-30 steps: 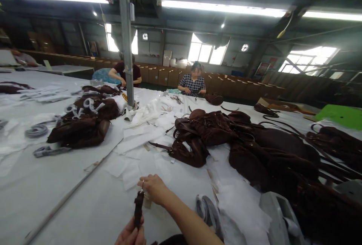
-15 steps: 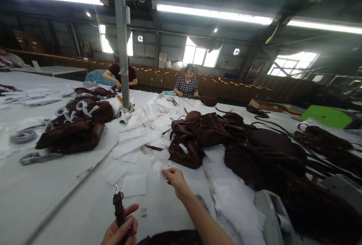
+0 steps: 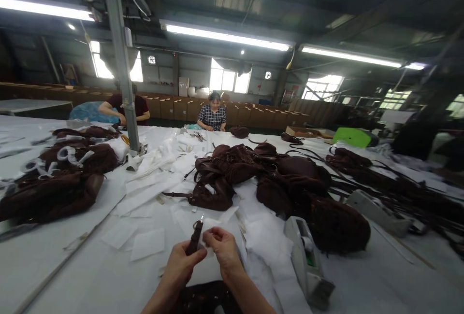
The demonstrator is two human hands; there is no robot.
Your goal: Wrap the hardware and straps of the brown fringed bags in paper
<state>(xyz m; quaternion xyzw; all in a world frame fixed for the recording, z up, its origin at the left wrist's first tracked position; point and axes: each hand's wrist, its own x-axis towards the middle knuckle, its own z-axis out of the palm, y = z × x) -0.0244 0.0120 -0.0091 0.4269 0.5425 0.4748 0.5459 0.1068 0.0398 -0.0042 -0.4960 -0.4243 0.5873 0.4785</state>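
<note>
Left grip [image 3: 183,258] holds dark strap [image 3: 195,239], buckle [image 3: 201,218] uppermost; right grip [image 3: 222,247] just beside, hold unclear; step appears to be buckle work, next move likely needs steady strap

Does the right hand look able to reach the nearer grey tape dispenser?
Probably yes: only white sheeting seems to lie between the right hand and the grey tape dispenser, though that hand is close beside the dark strap.
</note>
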